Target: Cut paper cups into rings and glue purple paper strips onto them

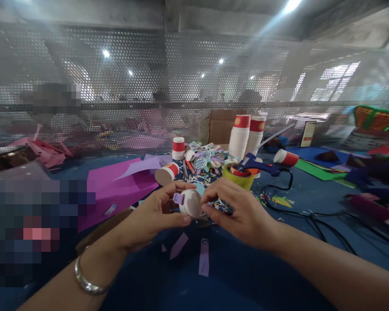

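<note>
My left hand is closed round a small white paper cup, held on its side above the blue table. A little purple paper strip sticks to the cup's side by my left thumb. My right hand pinches the cup's right edge with thumb and fingertips. A silver bangle sits on my left wrist. Loose purple paper strips lie on the table below my hands.
A blue glue gun rests on a yellow-green holder, its black cable trailing right. Stacked red-and-white cups, a cup on its side, paper scraps, pink and purple sheets and a cardboard box lie beyond. A perforated screen stands behind.
</note>
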{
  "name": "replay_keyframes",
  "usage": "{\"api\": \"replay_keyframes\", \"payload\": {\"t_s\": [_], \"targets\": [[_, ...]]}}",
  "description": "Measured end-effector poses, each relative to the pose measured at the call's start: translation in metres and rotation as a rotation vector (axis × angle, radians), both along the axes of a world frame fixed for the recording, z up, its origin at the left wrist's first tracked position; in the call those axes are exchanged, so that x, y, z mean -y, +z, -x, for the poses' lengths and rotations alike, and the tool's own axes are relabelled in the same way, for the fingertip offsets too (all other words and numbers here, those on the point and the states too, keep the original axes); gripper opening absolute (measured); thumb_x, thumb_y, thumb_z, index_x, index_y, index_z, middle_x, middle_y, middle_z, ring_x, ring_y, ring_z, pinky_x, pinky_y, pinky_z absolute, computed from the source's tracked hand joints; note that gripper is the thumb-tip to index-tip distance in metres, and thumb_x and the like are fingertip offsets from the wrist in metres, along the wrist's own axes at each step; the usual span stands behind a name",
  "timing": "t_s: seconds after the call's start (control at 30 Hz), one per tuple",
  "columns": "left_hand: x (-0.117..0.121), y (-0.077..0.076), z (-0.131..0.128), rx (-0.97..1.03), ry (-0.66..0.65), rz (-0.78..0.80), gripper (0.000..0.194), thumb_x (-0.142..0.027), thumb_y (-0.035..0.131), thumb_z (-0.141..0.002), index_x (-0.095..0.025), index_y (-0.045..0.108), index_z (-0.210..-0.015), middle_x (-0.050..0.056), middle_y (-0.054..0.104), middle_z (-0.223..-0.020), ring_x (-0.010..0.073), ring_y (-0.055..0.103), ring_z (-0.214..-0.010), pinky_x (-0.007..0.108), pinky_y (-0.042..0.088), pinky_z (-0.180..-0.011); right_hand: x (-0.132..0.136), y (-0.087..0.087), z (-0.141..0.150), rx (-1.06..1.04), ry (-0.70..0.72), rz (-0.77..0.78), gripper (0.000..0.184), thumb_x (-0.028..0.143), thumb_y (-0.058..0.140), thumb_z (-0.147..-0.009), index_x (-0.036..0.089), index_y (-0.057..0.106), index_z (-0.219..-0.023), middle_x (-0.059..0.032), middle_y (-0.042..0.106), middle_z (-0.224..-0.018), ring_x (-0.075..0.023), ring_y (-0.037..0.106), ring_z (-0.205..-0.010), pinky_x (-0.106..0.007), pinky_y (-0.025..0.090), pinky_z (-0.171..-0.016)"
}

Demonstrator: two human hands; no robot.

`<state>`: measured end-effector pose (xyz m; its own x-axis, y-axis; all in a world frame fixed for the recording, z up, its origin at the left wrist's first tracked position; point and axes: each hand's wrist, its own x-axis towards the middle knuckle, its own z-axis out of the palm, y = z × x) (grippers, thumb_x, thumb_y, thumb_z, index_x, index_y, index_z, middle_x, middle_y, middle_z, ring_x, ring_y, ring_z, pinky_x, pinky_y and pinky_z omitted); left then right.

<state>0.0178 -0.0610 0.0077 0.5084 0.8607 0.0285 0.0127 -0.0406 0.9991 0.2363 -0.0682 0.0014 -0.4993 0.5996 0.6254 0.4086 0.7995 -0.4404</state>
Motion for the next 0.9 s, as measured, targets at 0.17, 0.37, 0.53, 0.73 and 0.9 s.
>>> {"api": "replay_keyframes", "payload": {"t_s": [0.17,0.37,0.53,0.73,0.9], "targets": [[-0.001,0.001,0.005,0.138,0.015,0.07,0.053,-0.011,0.079,-0.063,-0.03,0.064,-0.111,0.0,0.064,-0.097,0.0166,0.062,-0.084,0.033,0.054,-0.081,-0.007,-0.005,0.0,-0.064,-0.131,0.203,0.009,0.028,0.058,-0.092,0.02,0.061,-0.093,-0.003,0.064,-0.086,-0.0162,0.059,-0.078,-0.03,0.049,-0.07],[-0.005,0.001,0.008,0.166,-0.009,0.087,0.054,-0.007,0.077,-0.063,-0.031,0.065,-0.11,-0.003,0.063,-0.096,0.0139,0.062,-0.082,0.027,0.051,-0.076,-0.012,-0.007,0.001,-0.184,-0.042,0.467,0.012,0.029,0.058,-0.091,0.018,0.059,-0.085,-0.0001,0.059,-0.074,-0.0128,0.054,-0.067,-0.026,0.044,-0.06],[-0.003,0.001,0.004,0.13,0.017,0.093,0.054,-0.006,0.074,-0.062,-0.031,0.065,-0.109,-0.003,0.063,-0.09,0.0136,0.059,-0.081,0.026,0.047,-0.073,-0.011,-0.008,0.0,-0.238,0.013,0.561,0.012,0.028,0.058,-0.089,0.018,0.057,-0.082,0.0014,0.054,-0.071,-0.0117,0.049,-0.062,-0.025,0.04,-0.055],[0.002,-0.002,-0.001,0.109,0.004,0.046,0.048,-0.01,0.077,-0.061,-0.028,0.066,-0.104,-0.001,0.061,-0.093,0.0158,0.055,-0.083,0.026,0.043,-0.069,-0.011,-0.009,0.002,-0.247,0.017,0.6,0.011,0.027,0.059,-0.087,0.018,0.058,-0.082,0.0001,0.057,-0.074,-0.0124,0.051,-0.065,-0.025,0.041,-0.057],[-0.004,-0.004,0.005,0.181,-0.014,0.065,0.055,-0.008,0.079,-0.061,-0.029,0.064,-0.109,-0.002,0.06,-0.095,0.013,0.053,-0.08,0.023,0.04,-0.067,-0.013,-0.007,0.001,-0.27,0.006,0.622,0.014,0.03,0.06,-0.087,0.017,0.058,-0.081,0.0013,0.054,-0.07,-0.0117,0.048,-0.063,-0.025,0.04,-0.058]]}}
